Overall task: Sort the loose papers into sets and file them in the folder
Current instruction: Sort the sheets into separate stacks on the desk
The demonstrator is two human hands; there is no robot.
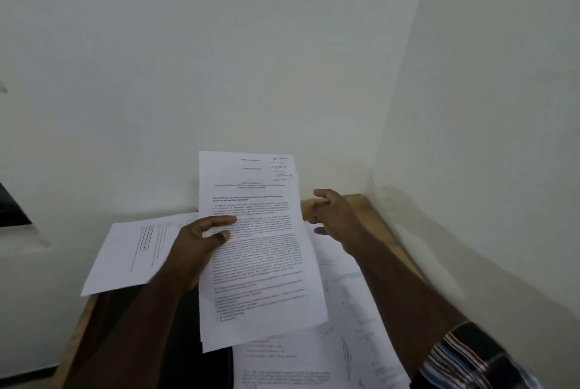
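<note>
A sheaf of papers [260, 250] is held upright over the middle of the surface [373, 216], which fits into the corner of two walls. Left of the sheaf, one sheet [131, 253] overhangs the surface's left edge. More loose sheets [342, 335] lie on the right half, beneath the sheaf and toward the near edge.
</note>
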